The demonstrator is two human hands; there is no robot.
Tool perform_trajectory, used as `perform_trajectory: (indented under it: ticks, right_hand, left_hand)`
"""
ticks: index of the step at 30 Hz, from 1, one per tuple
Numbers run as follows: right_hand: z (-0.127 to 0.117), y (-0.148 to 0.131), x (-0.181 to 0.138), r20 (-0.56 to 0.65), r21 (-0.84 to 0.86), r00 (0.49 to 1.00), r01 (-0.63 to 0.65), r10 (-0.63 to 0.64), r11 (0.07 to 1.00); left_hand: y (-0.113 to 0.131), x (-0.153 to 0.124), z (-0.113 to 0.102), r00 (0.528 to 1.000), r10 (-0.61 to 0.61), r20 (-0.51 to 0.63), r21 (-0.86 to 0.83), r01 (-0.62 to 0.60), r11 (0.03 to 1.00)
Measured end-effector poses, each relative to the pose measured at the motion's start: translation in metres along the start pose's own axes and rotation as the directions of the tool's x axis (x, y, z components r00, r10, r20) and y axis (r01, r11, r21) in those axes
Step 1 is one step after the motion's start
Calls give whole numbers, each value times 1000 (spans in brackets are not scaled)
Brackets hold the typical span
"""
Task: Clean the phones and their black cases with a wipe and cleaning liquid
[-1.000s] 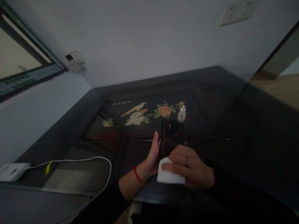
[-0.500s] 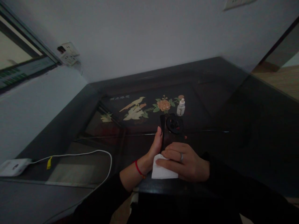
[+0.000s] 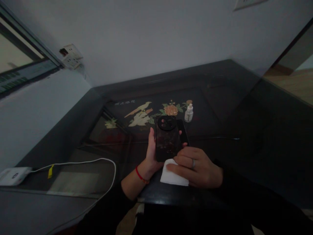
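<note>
A dark smartphone (image 3: 167, 142) with a round camera ring faces its back up toward me. My left hand (image 3: 153, 150) is wrapped around it, thumb along the left side and fingertips showing at the right. My right hand (image 3: 197, 168), with a ring on one finger, pinches a folded white tissue (image 3: 173, 174) just below the phone's lower edge. Whether the tissue touches the phone I cannot tell. Behind the phone, to its right, shows a dark flat edge whose kind is unclear. Beyond stands a small white-capped dropper bottle (image 3: 188, 113), upright.
The dark glossy table (image 3: 220, 107) has a bird (image 3: 141, 109) and flower picture on its top. A white cable (image 3: 85, 160) runs at left from a white box (image 3: 15, 175). Wall sockets (image 3: 71, 56) are at the back left.
The phone has turned from a tilted, edge-on pose to show its back flatter, and shifted left with my left hand. My right hand and tissue moved slightly right.
</note>
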State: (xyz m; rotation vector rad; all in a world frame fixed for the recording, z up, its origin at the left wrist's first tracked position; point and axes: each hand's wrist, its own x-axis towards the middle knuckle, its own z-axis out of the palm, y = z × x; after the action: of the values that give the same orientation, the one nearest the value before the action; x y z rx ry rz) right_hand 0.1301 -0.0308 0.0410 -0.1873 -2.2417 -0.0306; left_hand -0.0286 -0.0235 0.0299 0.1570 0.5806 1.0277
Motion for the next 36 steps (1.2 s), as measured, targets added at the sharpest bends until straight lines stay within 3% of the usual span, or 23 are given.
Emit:
perform_trajectory:
  ticks: [6,10,12,15,18,22,25,27,29,32,36]
  right_hand:
    - [12,-8,5,11,-21,1000,4,-4,1000]
    - [0,6,-7,17,81,990,-139,138,987]
    - [-7,17,-10,-50,79,954,-290,295,954]
    - [-15,33,-11,-172,30,836,-524,520,851]
    - [-17,40,-10,-204,-9,776,-610,596,792]
    - [-10,33,-8,-121,-75,851,-521,511,850]
    - [-5,23,-7,-47,-104,934,-356,353,929]
    - [-5,20,-8,-4,-96,964,-264,265,960]
    - [-7,21,-10,-1,-81,969,-246,247,966]
    - [-13,29,-13,-63,-98,946,-322,317,942]
    - [-19,41,-15,-179,-108,868,-485,462,868]
  left_hand:
    - [-10,0,5,999,-44,-29,57,46,997]
    - [-6,-2,-4,999,-48,-2,63,48,997]
    - [-5,-5,-4,999,-40,8,65,40,997]
    - [-9,-8,-2,995,-88,52,102,83,991]
    - [-17,-12,-1,981,-181,77,175,165,971]
    - [-25,-13,-4,978,-191,81,177,174,969]
    - [-26,-11,-6,988,-146,48,172,135,976]
    - [-24,-9,-6,995,-95,32,174,88,981]
    - [-20,-9,-5,996,-76,46,172,67,983]
    - [-14,-12,-3,990,-117,78,164,103,981]
    - [-11,-15,-3,977,-160,141,174,135,976]
